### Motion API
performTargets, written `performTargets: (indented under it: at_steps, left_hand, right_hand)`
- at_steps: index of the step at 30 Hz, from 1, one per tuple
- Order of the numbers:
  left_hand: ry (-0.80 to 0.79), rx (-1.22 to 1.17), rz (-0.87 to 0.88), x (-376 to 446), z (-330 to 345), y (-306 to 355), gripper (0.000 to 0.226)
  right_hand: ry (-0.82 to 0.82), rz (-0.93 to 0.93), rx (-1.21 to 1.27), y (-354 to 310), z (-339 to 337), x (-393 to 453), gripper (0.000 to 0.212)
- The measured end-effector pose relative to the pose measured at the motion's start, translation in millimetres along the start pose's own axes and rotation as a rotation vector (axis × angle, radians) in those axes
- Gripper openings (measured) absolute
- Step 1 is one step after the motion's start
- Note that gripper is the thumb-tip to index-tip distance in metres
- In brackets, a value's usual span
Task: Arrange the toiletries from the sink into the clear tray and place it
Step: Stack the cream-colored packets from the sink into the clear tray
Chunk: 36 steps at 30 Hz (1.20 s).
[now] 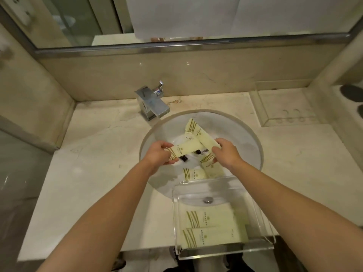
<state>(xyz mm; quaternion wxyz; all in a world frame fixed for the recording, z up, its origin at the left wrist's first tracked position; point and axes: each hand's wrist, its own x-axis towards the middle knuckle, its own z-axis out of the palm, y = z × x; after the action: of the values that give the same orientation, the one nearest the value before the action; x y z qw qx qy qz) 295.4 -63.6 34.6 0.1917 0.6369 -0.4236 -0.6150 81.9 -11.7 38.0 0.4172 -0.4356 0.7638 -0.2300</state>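
Several pale yellow toiletry packets lie in the round white sink (249, 138). My left hand (158, 155) grips one long packet (185, 147) at its left end. My right hand (225, 152) closes on the end of another packet (206, 139) that runs up toward the faucet. More packets (211, 167) lie under my hands, with two small dark-capped items (46, 159) among them. The clear tray (265, 228) rests over the sink's near edge and holds two packets (208, 215) side by side.
A chrome faucet (152, 104) stands behind the sink on the beige marble counter (88, 163). A second clear tray (284, 107) sits at the back right corner. A mirror runs along the back wall. Dark round objects (352, 92) lie at the far right.
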Motion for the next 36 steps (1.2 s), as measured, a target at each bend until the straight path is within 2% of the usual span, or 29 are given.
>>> performTargets:
  at_steps: [5,8,11,15,24,31,36]
  left_hand:
    - [-0.064,-0.028,0.002,-26,0,3,0.024]
    - [-0.064,0.077,0.038,-37,2,-4,0.013]
    - [-0.092,0.108,0.042,-52,8,-11,0.010]
    - [-0.142,0.082,-0.015,-73,18,-22,0.016]
    - [-0.155,0.131,-0.093,-117,30,-64,0.011]
    - [-0.100,0.321,-0.043,-143,47,-94,0.022]
    - [-0.103,0.542,0.006,-151,56,-104,0.032]
  right_hand:
    - [0.083,-0.022,0.097,-1,-14,-25,0.013]
    - [0.097,-0.026,0.140,5,-22,-38,0.015]
    - [0.086,-0.046,0.090,15,-28,-48,0.013]
    - [0.020,-0.066,0.079,33,-34,-61,0.013]
    - [-0.186,-0.056,0.134,76,-46,-99,0.016]
    - [-0.279,-0.058,0.056,101,-46,-126,0.012]
    - [-0.308,-0.090,0.003,106,-39,-133,0.011]
